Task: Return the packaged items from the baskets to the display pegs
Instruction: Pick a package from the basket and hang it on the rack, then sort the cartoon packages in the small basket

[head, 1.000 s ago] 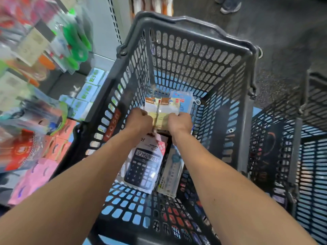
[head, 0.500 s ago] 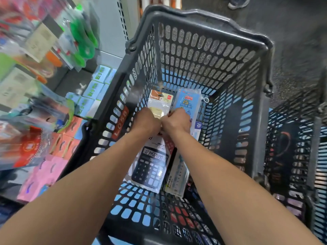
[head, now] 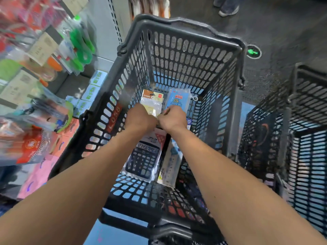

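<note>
Both my hands reach into a dark grey shopping basket (head: 192,32). My left hand (head: 139,119) grips the lower end of a clear packet with an orange top (head: 152,101). My right hand (head: 172,119), touching the left one, pinches that packet's lower right edge with curled fingers. It lies over the bottom of a blue ruler-set packet (head: 179,99). Under my wrists lie a packaged calculator (head: 143,161) and a long ruler packet (head: 169,167) on the basket floor.
Display pegs with hanging packaged goods (head: 53,55) fill the left side, and boxed items (head: 92,89) sit on the shelf below them. A second dark basket (head: 304,121) stands at the right. A person's shoes (head: 226,9) show on the dark floor beyond.
My hands have come together from gripping the orange-topped packet at both sides. The packet now lies lower, beside the blue ruler packet.
</note>
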